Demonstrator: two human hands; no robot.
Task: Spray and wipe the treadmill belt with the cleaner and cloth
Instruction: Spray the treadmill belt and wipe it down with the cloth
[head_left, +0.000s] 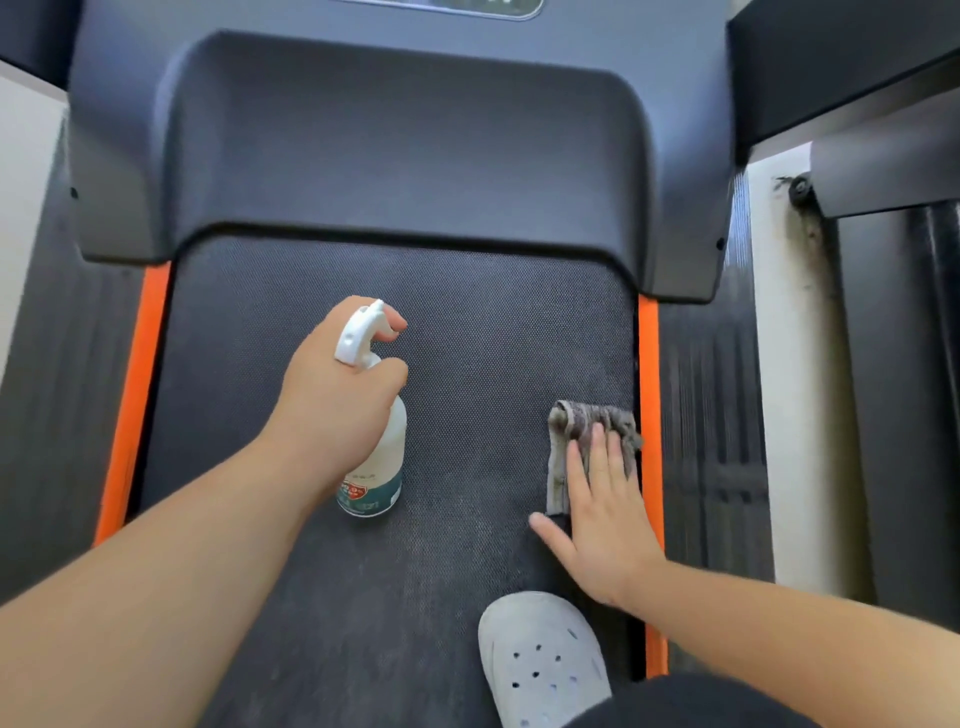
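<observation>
The dark textured treadmill belt (467, 322) runs down the middle of the view between two orange side strips. My left hand (337, 384) grips the neck of a white spray bottle (379, 467) with a green label, a finger curled over the trigger, nozzle pointing away from me. The bottle is held over the belt's centre. My right hand (602, 514) lies flat with straight fingers on a grey-brown cloth (582, 431), pressing it onto the belt beside the right orange strip.
The dark motor cover (395, 145) spans the belt's far end. Ribbed black side rails (711, 415) flank the orange strips (132, 405). My foot in a grey clog (540, 660) stands on the belt near my right hand. Another machine (904, 364) stands at right.
</observation>
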